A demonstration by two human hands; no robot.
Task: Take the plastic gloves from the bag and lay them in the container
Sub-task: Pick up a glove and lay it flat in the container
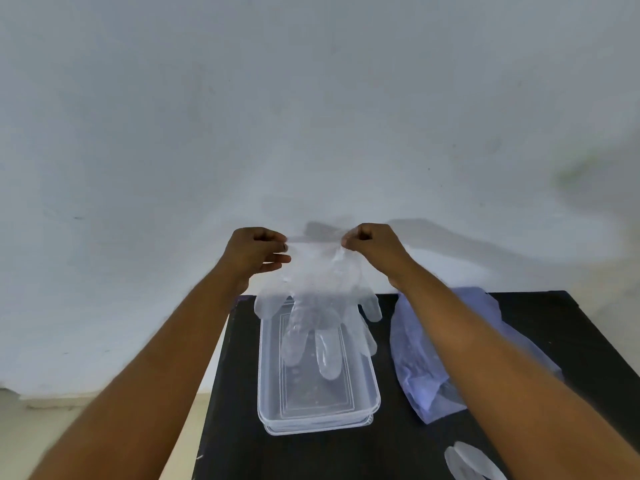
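Note:
A clear plastic glove (317, 306) hangs fingers-down above the far end of the clear rectangular container (370, 386) on the black table. My left hand (256, 252) pinches the left corner of the glove's cuff and my right hand (372, 249) pinches the right corner, stretching the cuff between them. The glove's fingertips dangle inside the container's outline. The pale purple bag (415, 358) lies crumpled to the right of the container, partly hidden by my right forearm.
The black table (588, 327) stands against a white wall (311, 116). More clear plastic (467, 462), possibly another glove, lies at the table's near right. Pale floor shows left of the table.

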